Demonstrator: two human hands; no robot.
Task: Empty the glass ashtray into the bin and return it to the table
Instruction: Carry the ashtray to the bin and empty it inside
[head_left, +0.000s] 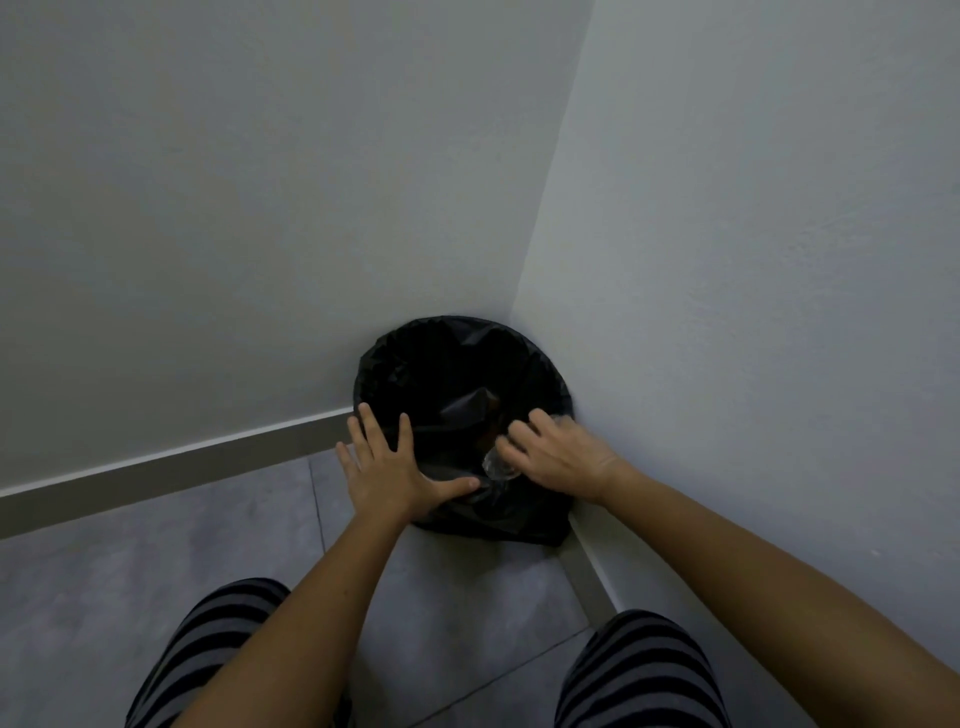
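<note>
The right hand (558, 460) gripped the glass ashtray (500, 464), tipped toward nine o'clock over the corner bin (462, 364), while the left hand (397, 467) lay spread on its rim.

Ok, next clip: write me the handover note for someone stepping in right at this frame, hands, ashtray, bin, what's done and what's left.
Left hand: open, fingers spread, resting flat on the near rim of the bin.
Right hand: closed on the glass ashtray, holding it over the bin's opening.
The bin, lined with a black bag, stands on the floor in the wall corner.
Done: ashtray carried to the bin.
Cannot tell whether its contents have dropped out; the bag's inside is too dark.
Left: finish tipping if needed, then carry the ashtray back to the table, which is out of view.
</note>
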